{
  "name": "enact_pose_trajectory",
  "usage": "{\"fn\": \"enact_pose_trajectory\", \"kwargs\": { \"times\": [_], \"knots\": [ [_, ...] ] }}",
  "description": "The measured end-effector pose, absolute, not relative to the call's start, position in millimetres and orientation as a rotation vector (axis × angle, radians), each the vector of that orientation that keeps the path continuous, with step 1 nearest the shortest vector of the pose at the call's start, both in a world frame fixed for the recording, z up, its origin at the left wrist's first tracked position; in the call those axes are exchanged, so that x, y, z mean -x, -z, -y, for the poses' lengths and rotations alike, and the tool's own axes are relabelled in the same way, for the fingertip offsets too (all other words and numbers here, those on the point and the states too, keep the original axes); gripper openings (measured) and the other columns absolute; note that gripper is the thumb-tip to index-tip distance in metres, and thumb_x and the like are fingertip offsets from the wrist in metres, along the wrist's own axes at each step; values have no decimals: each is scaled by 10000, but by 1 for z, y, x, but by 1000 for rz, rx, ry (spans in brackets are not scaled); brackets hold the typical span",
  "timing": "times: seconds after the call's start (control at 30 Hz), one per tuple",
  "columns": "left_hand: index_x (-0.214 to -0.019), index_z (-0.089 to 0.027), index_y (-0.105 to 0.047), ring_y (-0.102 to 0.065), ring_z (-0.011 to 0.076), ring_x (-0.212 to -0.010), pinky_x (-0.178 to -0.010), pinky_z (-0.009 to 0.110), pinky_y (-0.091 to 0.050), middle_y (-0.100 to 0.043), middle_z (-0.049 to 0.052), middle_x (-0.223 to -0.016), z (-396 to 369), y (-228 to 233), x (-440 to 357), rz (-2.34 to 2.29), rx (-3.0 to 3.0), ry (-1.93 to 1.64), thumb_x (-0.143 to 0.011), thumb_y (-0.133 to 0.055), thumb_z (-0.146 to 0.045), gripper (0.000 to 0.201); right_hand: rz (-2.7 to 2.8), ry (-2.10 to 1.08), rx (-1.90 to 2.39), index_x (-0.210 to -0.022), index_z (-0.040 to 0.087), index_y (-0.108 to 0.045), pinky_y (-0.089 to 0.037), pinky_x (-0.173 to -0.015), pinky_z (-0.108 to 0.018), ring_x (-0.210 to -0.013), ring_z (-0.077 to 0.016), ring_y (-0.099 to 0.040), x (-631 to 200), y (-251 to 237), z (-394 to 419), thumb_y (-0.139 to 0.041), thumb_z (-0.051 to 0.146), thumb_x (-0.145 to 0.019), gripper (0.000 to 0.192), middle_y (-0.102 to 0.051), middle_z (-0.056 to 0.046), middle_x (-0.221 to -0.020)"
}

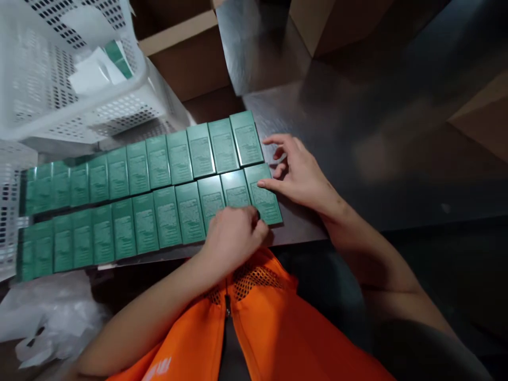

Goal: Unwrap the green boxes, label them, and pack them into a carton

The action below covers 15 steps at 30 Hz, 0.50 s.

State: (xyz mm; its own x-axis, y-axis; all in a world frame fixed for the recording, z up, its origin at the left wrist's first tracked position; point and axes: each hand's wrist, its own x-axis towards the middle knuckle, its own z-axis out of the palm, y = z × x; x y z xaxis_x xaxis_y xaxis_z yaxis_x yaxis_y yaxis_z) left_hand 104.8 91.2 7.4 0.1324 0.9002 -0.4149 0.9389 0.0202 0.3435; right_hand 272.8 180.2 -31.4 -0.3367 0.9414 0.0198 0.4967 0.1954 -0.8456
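Note:
Two long rows of green boxes [159, 159] lie flat side by side on a dark table [357, 132], running from the left edge to the middle. My left hand [234, 235] rests curled on the near edge of the front row, by its last boxes. My right hand [297, 172] has its fingers spread and its fingertips touch the right end of both rows, thumb against the last front box [264, 198]. Neither hand lifts a box.
A white perforated plastic basket [59, 79] stands at the back left, holding white paper and a green box [117, 58]. Cardboard boxes [186, 58] stand behind the rows. Crumpled clear plastic [43, 317] lies at the lower left. My orange vest fills the bottom.

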Motion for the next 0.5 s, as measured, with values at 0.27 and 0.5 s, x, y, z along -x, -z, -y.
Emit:
{"fn": "enact_pose_trajectory", "kwargs": {
  "times": [0.27,0.5],
  "knots": [
    [-1346,-71,-593,-616,333,-1105,-811,438,-500,-626,194,-1368,-66,-3,-115,-1535,-2620,-187,-959,-532,-535,608,1839,-1272,1335,-1289,203,-490,-514,-672,-320,-617,-115,-568,-269,38,-188,-800,496,-716,714,-576,-27,-1007],
    [-1258,-237,-669,-544,320,-1293,-1090,488,-449,-616,133,-1391,-75,-14,28,-2195,-2087,-607,-953,-519,-488,422,1990,-975,1367,-1331,256,-499,-580,-811,-456,-729,-237,-635,-275,64,-199,-734,615,-713,753,-588,-50,-899]
  ]
}}
